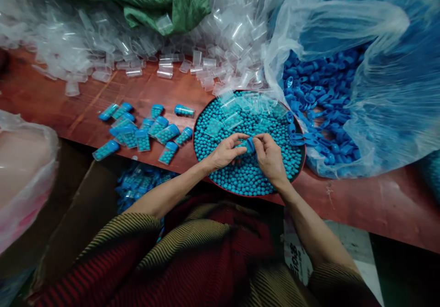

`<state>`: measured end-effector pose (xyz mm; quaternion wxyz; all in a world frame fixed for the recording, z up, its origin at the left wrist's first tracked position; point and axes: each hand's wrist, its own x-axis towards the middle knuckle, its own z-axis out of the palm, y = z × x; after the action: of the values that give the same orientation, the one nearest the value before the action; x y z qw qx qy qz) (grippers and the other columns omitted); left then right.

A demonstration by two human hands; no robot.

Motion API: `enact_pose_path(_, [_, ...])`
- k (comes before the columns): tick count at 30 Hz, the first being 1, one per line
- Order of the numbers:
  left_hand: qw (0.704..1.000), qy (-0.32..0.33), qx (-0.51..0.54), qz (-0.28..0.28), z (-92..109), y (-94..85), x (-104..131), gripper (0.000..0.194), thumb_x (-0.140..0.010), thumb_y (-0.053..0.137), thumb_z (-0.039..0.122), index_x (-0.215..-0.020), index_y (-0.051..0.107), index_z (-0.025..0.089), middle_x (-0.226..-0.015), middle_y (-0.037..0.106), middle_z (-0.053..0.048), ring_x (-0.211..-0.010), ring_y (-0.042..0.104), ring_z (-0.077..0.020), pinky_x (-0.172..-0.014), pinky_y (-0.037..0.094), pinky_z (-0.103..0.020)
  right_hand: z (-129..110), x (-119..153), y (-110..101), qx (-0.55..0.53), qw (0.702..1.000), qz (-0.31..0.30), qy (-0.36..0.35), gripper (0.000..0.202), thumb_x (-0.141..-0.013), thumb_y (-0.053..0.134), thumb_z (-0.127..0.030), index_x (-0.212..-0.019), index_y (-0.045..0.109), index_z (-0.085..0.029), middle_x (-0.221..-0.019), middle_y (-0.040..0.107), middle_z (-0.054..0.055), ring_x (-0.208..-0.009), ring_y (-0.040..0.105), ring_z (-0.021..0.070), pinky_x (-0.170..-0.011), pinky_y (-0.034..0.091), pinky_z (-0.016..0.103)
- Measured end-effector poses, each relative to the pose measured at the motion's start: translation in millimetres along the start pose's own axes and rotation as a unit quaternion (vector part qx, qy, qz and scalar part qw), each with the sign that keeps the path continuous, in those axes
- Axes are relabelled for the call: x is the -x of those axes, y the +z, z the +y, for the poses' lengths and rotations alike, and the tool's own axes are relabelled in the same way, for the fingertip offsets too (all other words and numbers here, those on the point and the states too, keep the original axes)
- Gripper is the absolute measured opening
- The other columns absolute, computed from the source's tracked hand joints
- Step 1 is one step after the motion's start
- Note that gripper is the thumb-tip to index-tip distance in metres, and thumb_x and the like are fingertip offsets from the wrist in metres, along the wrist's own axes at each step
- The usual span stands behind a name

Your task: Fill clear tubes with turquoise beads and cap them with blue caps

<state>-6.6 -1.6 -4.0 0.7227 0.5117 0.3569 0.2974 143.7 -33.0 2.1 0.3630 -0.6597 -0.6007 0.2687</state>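
Note:
Over a round red-rimmed tray (304,160) full of small blue balls, my two hands meet. My left hand (227,152) is closed round a small clear container (246,146) with blue balls in it. The fingers of my right hand (268,155) pinch a blue cap (250,145) at the container's right end. Several clear empty containers (233,121) lie on the balls at the back of the tray. To the left, several filled containers with blue caps (167,134) lie on the red-brown table (165,87).
Many clear containers (103,46) are heaped along the back under a green cloth (172,0). At the right, a plastic bag (385,114) holds many blue caps (326,82). More filled containers (137,183) lie below the table's front edge. A lined tub (51,151) stands at the left.

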Motion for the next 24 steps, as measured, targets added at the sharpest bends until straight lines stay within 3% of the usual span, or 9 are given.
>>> enact_pose_path(2, [1.000, 0.004, -0.004, 0.016, -2, 3.8, 0, 0.044, -0.079, 0.059, 0.021, -0.121, 0.048, 0.016, -0.076, 0.053, 0.002, -0.046, 0.049, -0.0050, -0.038, 0.036, -0.016, -1, 2, 4, 0.097, 0.993, 0.057, -0.035, 0.027, -0.089, 0.043, -0.040, -0.083, 0.060, -0.019, -0.061, 0.058, 0.001, -0.055, 0.053, 0.0158, -0.056, 0.039, 0.028])
enact_pose_path(4, [0.999, 0.011, -0.001, 0.036, -4, 7.6, 0, 0.048, -0.078, 0.058, 0.020, -0.125, 0.047, 0.017, -0.082, 0.055, 0.001, -0.047, 0.049, -0.0043, -0.040, 0.038, -0.017, -1, 3, 5, 0.131, 0.987, 0.074, -0.054, 0.029, -0.090, 0.042, -0.040, -0.085, 0.062, -0.019, -0.066, 0.063, 0.004, -0.058, 0.055, 0.0169, -0.058, 0.040, 0.028])
enact_pose_path(6, [0.998, 0.020, 0.015, 0.051, -4, 9.1, -1, 0.051, -0.078, 0.058, 0.020, -0.128, 0.047, 0.017, -0.084, 0.056, 0.000, -0.048, 0.049, -0.0041, -0.041, 0.039, -0.017, -1, 3, 1, 0.100, 0.991, 0.047, -0.072, 0.029, -0.091, 0.042, -0.038, -0.093, 0.064, -0.019, -0.075, 0.067, 0.006, -0.063, 0.058, 0.0172, -0.062, 0.043, 0.028])
enact_pose_path(10, [0.997, 0.025, 0.059, 0.044, -1, 4.5, 0, 0.054, -0.077, 0.061, 0.024, -0.128, 0.047, 0.019, -0.087, 0.059, 0.000, -0.049, 0.050, -0.0043, -0.041, 0.039, -0.017, 1, 0, -10, 0.009, 0.994, -0.063, -0.093, 0.032, -0.086, 0.051, -0.032, -0.113, 0.062, -0.018, -0.088, 0.068, 0.005, -0.075, 0.061, 0.0177, -0.072, 0.047, 0.030])
enact_pose_path(14, [0.997, 0.005, 0.078, 0.019, -2, 0.7, 2, 0.052, -0.073, 0.066, 0.029, -0.121, 0.047, 0.020, -0.079, 0.056, 0.003, -0.045, 0.052, -0.0049, -0.038, 0.038, -0.016, 7, -3, -18, -0.047, 0.989, -0.127, -0.064, 0.035, -0.083, 0.054, -0.030, -0.115, 0.064, -0.021, -0.086, 0.068, 0.002, -0.078, 0.061, 0.0183, -0.076, 0.049, 0.033])
enact_pose_path(19, [0.997, -0.008, 0.078, -0.009, -1, 4.2, 4, 0.057, -0.074, 0.066, 0.033, -0.124, 0.040, 0.022, -0.073, 0.054, 0.006, -0.046, 0.055, -0.0061, -0.039, 0.040, -0.015, 14, -8, -26, -0.060, 0.981, -0.175, -0.054, 0.035, -0.082, 0.053, -0.031, -0.112, 0.067, -0.022, -0.080, 0.069, 0.000, -0.073, 0.061, 0.0178, -0.071, 0.051, 0.033])
enact_pose_path(24, [0.999, 0.016, 0.042, 0.014, -1, 5.5, 4, 0.048, -0.076, 0.064, 0.030, -0.120, 0.047, 0.020, -0.073, 0.054, 0.004, -0.041, 0.049, -0.0042, -0.035, 0.033, -0.015, 10, -5, -29, -0.031, 0.983, -0.161, -0.076, 0.036, -0.084, 0.050, -0.030, -0.114, 0.068, -0.023, -0.083, 0.071, 0.000, -0.071, 0.062, 0.0186, -0.070, 0.051, 0.033])
